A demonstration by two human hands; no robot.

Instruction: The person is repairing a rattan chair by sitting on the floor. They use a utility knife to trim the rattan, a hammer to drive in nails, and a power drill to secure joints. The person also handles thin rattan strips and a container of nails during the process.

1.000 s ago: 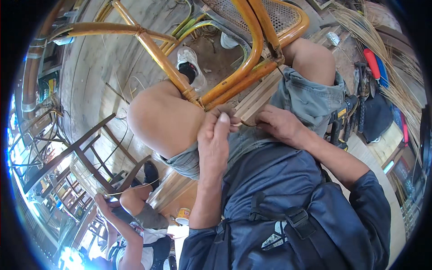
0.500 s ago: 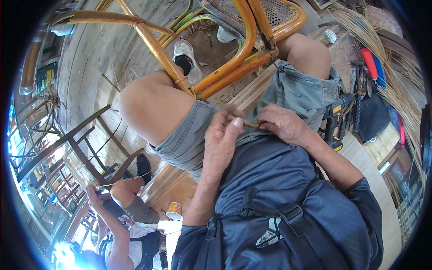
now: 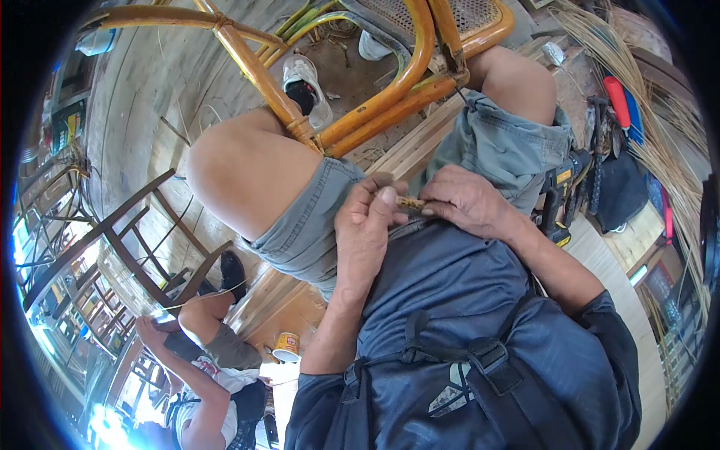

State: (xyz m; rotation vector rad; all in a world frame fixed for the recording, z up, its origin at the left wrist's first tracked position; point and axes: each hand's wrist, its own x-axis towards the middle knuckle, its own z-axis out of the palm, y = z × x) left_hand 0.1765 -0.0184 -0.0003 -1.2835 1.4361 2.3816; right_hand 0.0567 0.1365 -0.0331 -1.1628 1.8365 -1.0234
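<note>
Over my lap, my left hand (image 3: pixel 365 225) pinches one end of a short, thin yellow-brown strip (image 3: pixel 409 202) that looks like rattan. My right hand (image 3: pixel 466 201) grips its other end, fingers bent and pressed together. The two hands are close, with only a small stretch of the strip showing between them. Its ends are hidden in my fingers. Beyond my hands, a glossy orange-brown rattan chair frame (image 3: pixel 259 66) rests across and between my legs. Its woven cane seat (image 3: pixel 469 16) is at the top.
On the right lie a cordless drill (image 3: pixel 557 196), a red-handled tool (image 3: pixel 616 102), a black cloth item (image 3: pixel 621 196) and long loose cane strands (image 3: pixel 600 56). At left are a dark chair frame (image 3: pixel 124 244), another person (image 3: pixel 196 386) and a yellow tub (image 3: pixel 286 345).
My hands have drawn closer together, and less of the strip shows between them. The left fingers were blurred before. The whole view has shifted slightly.
</note>
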